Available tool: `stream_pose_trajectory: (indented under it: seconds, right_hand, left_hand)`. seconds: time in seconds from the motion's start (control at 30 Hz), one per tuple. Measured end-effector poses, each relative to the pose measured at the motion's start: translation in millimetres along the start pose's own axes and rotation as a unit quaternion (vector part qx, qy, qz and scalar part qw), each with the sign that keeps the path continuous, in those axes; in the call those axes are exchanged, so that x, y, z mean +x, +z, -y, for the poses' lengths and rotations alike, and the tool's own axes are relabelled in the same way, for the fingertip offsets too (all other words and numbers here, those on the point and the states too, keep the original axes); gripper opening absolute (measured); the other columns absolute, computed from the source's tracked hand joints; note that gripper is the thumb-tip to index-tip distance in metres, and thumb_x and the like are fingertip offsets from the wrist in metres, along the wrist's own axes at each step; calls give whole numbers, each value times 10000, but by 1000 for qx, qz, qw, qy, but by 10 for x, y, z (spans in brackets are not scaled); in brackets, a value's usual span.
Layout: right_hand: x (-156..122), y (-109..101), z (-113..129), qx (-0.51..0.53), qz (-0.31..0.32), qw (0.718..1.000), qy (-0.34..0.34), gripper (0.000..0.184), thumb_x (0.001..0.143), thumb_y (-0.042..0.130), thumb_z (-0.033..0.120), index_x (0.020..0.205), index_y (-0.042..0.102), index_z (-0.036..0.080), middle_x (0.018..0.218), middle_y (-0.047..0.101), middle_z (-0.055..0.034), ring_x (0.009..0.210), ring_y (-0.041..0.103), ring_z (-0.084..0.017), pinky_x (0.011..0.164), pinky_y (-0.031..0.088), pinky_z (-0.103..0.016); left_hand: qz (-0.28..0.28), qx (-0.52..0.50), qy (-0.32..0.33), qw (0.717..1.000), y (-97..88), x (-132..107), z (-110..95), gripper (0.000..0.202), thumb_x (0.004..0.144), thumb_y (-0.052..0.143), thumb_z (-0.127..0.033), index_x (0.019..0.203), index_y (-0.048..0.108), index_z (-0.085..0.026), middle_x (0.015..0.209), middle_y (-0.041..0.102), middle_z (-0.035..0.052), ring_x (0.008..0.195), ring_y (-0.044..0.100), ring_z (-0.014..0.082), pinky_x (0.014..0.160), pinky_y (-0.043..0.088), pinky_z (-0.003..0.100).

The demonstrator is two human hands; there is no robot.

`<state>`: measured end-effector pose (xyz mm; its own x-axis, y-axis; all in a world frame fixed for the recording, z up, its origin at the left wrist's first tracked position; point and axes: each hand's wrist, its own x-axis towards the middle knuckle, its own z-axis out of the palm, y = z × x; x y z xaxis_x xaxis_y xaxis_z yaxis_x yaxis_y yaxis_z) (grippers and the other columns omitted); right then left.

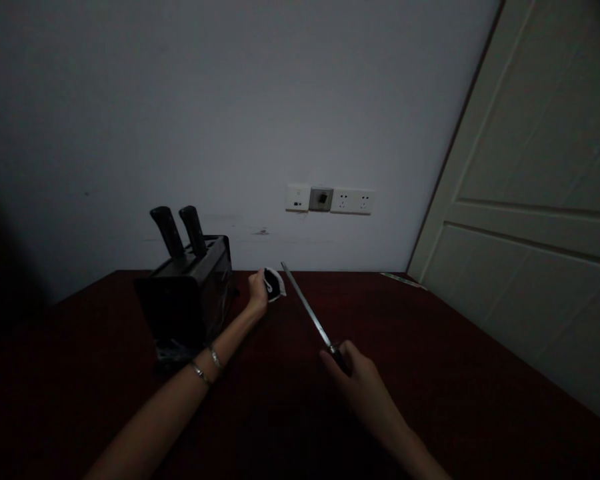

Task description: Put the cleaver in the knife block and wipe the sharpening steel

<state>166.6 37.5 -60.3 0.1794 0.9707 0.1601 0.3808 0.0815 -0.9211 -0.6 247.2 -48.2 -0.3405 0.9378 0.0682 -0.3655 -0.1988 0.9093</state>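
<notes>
My right hand (357, 373) is closed around the dark handle of a honing steel (307, 308), whose thin metal rod points up and away to the left. Farther off, my left hand (257, 291) grips a black cloth (275, 285) with a white edge, bunched up at the fingers. The rod's tip is close to the right of that cloth, with a small gap between them. To the left of my left hand stands a dark knife block (215, 283). Two knives with black handles, one (167, 231) left of the other (193, 229), stick up from its top; their blades are hidden inside.
Everything is on a dark red table (290, 400) pushed against a pale wall (230, 100). Sockets and a switch (330, 199) sit low on that wall. A thin flat strip (403, 280) lies at the table's far right, near a panelled white door (530, 200).
</notes>
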Motion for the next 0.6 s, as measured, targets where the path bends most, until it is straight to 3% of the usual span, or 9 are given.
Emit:
stream_pose_trajectory:
  seconds: [0.17,0.4,0.5,0.6]
  right_hand:
    - [17,22,-23,30,-12,999,-12,344,676,676,395,543,425,200,477,361,72,450,329,-76,414,245,-215]
    - [-35,122,17,136,72,986,63,420,687,586,588,632,479,186,439,456,68,329,387,-72,310,269,-194]
    - [-44,159,19,224,77,967,89,475,657,599,623,699,547,152,491,505,45,365,435,-75,329,305,-190]
    - [-45,176,22,342,99,924,142,477,620,671,581,754,586,132,504,467,66,358,384,-43,345,291,-180]
  left_hand:
    - [-8,-14,-16,1000,-64,-1,-68,334,874,508,-331,610,477,-129,500,408,-82,398,369,39,416,332,173]
    - [-15,-52,-83,995,-35,-64,-42,304,870,503,-343,662,532,-123,531,462,-64,418,404,46,421,342,176]
    - [-11,-79,-130,988,-22,-87,1,273,882,485,-368,812,566,-116,658,544,-25,508,492,66,491,428,209]
    - [-6,-120,-166,979,-16,-95,40,260,885,486,-352,980,557,-120,861,590,30,678,570,108,604,492,267]
